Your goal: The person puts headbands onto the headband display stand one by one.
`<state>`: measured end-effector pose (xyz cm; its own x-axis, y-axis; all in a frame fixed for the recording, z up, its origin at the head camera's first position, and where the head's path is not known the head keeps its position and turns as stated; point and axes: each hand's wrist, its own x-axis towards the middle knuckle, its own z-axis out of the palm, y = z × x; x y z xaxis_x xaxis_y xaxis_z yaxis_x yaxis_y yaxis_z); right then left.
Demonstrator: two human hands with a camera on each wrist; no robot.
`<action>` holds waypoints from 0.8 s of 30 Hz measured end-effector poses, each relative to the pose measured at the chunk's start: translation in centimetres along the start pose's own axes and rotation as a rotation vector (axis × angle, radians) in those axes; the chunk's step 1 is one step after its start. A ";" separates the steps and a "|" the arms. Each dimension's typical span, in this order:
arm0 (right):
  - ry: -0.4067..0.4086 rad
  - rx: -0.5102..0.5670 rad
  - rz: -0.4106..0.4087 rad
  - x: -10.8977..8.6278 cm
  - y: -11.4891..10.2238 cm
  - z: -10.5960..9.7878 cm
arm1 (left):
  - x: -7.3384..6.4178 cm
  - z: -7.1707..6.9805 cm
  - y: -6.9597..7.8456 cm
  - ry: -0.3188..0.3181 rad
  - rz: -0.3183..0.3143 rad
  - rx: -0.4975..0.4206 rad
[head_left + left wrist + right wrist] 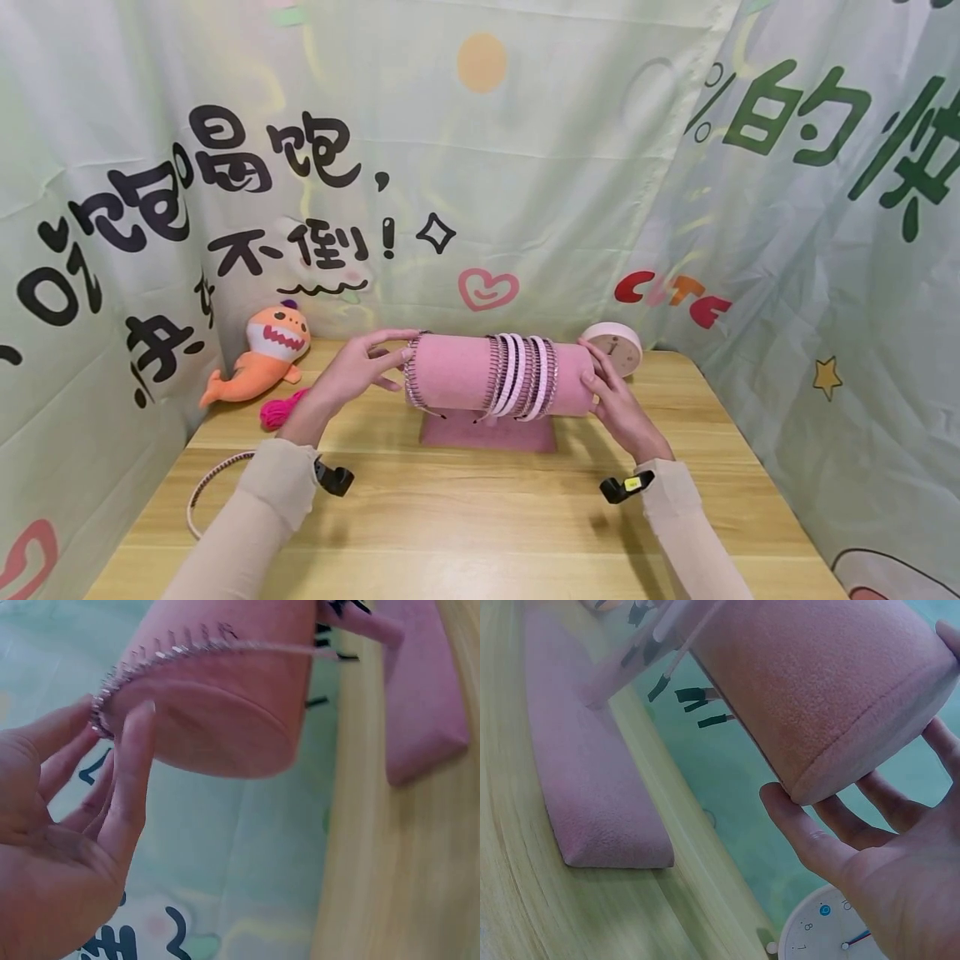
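A pink plush headband stand (457, 375) has a horizontal roll on a flat base (487, 432). Several toothed headbands (517, 377), some white and some dark, sit around the right half of its roll. At the roll's left end is a sparkly toothed headband (176, 652); the thumb and fingers of my left hand (363, 362) pinch its upper part. My right hand (617, 407) holds the roll's right end, thumb at the front and fingers around the end and top. Black tips (694, 694) of headbands stick out beneath the roll.
Another headband (197, 492) lies on the table beside my left forearm. An orange plush shark (262, 362) and a bright pink yarn bundle (281, 410) are at the back left. Behind my right hand stands a round clock (618, 346). Printed curtains (555, 208) enclose the wooden table (480, 533).
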<state>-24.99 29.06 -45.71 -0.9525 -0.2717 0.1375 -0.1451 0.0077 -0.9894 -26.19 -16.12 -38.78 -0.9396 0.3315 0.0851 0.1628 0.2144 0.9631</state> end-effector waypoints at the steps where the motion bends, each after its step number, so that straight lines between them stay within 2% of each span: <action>1: -0.002 0.001 -0.001 0.0 0.0 0.0 | 0.1 0.0 -0.2 0.003 0.022 0.022; 5: -0.001 0.007 0.003 -0.1 0.0 -0.1 | 0.4 0.3 -1.2 0.038 0.135 0.130; 10: -0.005 0.010 0.001 -0.1 0.1 -0.1 | 0.7 0.9 -1.7 0.070 0.218 0.159; 16: -0.007 0.011 0.000 0.0 0.1 -0.1 | 1.2 2.1 -1.5 0.090 0.265 0.211; 24: -0.004 0.016 -0.002 0.0 0.1 -0.1 | 2.0 3.4 -1.3 0.112 0.294 0.274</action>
<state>-25.05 29.11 -45.75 -0.9511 -0.2757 0.1393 -0.1425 -0.0083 -0.9898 -27.29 -12.65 -40.71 -0.8654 0.3166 0.3884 0.4893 0.3667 0.7913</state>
